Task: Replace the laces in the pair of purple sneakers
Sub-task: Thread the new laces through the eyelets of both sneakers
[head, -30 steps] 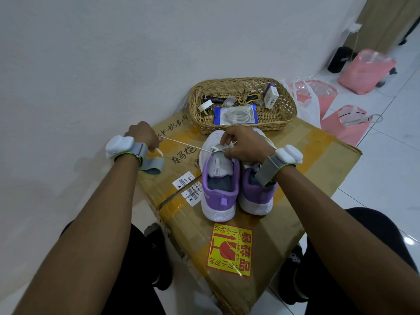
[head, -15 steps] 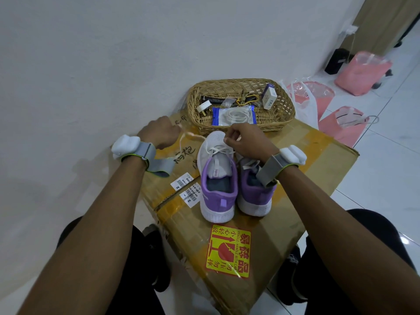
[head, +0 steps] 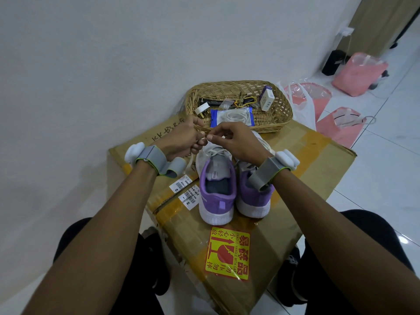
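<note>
Left hand [head: 181, 138] curled round a thin white shoelace [head: 190, 163]; right hand [head: 236, 142] pinching it, thumb to forefinger, above the left one of two purple fabric sneakers [head: 217, 196] standing on a taped brown cardboard box [head: 306, 169]. Behind, oval wicker basket [head: 280, 98], white wall [head: 113, 64]; pink plastic bags [head: 359, 73] on tiled floor [head: 386, 189]. Yellow sticker [head: 227, 255]: "FRAGILE – HANDLE WITH CARE".
</note>
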`<act>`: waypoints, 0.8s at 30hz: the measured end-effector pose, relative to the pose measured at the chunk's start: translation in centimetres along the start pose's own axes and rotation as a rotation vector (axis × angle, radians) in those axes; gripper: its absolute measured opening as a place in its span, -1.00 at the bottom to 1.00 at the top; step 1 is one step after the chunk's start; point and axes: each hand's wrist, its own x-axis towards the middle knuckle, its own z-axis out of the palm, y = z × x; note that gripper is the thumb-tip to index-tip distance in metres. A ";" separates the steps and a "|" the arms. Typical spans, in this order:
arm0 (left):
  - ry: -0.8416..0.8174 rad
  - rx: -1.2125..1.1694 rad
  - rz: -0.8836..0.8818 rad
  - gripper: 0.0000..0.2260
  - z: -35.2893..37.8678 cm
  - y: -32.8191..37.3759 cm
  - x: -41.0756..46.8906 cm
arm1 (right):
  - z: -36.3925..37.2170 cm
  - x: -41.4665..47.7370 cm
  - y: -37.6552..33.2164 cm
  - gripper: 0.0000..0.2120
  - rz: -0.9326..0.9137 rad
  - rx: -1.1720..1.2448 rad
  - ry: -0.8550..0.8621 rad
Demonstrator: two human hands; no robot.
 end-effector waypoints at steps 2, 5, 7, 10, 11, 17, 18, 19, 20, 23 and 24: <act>-0.021 -0.063 -0.004 -0.81 0.2 0.1 0.0 | -0.1 0.0 0.1 -0.83 -0.006 0.009 0.007; -0.026 -0.123 0.003 -0.84 0.4 0.3 -0.2 | -0.3 -0.1 0.0 -0.88 -0.026 0.028 0.009; -0.031 -0.146 0.013 -0.82 0.4 0.4 -0.2 | -0.3 -0.1 0.0 -0.90 -0.021 0.044 0.023; -0.048 -0.181 0.033 -0.80 0.4 0.4 -0.1 | -0.4 -0.1 0.1 -0.89 -0.004 0.077 0.041; -0.056 -0.190 0.037 -0.79 0.3 0.4 -0.1 | -0.4 -0.1 0.1 -0.89 -0.003 0.093 0.042; -0.107 -0.219 0.071 -0.74 0.1 0.2 0.1 | -0.4 -0.1 0.1 -0.87 0.047 0.230 0.053; -0.114 -0.219 0.075 -0.73 0.0 0.2 0.1 | -0.5 -0.1 0.2 -0.86 0.056 0.252 0.057; -0.116 -0.218 0.081 -0.73 0.0 0.2 0.1 | -0.5 -0.2 0.1 -0.86 0.060 0.274 0.058; -0.118 -0.218 0.092 -0.73 0.0 0.2 0.1 | -0.5 -0.2 0.0 -0.86 0.059 0.295 0.058; -0.131 -0.159 0.131 -0.75 -0.2 0.2 0.0 | -0.8 -0.2 -0.1 -0.88 0.052 0.299 0.059; -0.130 -0.102 0.135 -0.75 -0.4 0.2 0.1 | -0.9 -0.1 -0.1 -0.89 0.053 0.265 0.072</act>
